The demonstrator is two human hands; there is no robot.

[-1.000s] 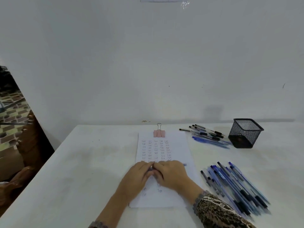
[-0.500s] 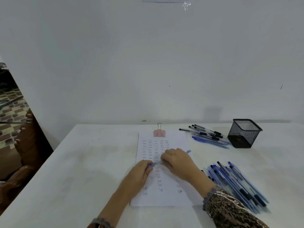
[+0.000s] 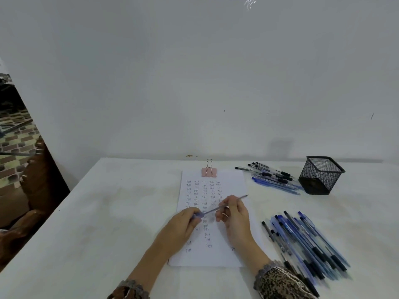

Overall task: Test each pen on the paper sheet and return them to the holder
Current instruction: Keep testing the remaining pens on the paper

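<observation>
- Left grip (image 3: 183, 225): fingers curled, pinching the blue cap end of the pen (image 3: 212, 209). It sits over the near-left part of the paper sheet (image 3: 216, 184).
- Pen: spans from left grip to right grip, slanting away to the right. Whether the cap is on or off is blurred, so I cannot tell.
- Paper sheet: flat on the bench (image 3: 108, 212) under both grips, binder clip (image 3: 208, 172) at its far edge. Rows of small marks fill the area beyond the grips, with only a few nearer.
- Right grip (image 3: 235, 216): fingers curled round the pen barrel, whose tail pokes out past it.
- Near pile (image 3: 306, 244): many pens, right of the right grip.
- Far pile (image 3: 272, 176): fewer pens, beyond and right of the right grip, beside the holder (image 3: 321, 175).
- Holder: no pen seen standing in it.
- Progress (judged): many pens tested, going by the marks. This pen is mid-test, and every return to the holder is outstanding.
</observation>
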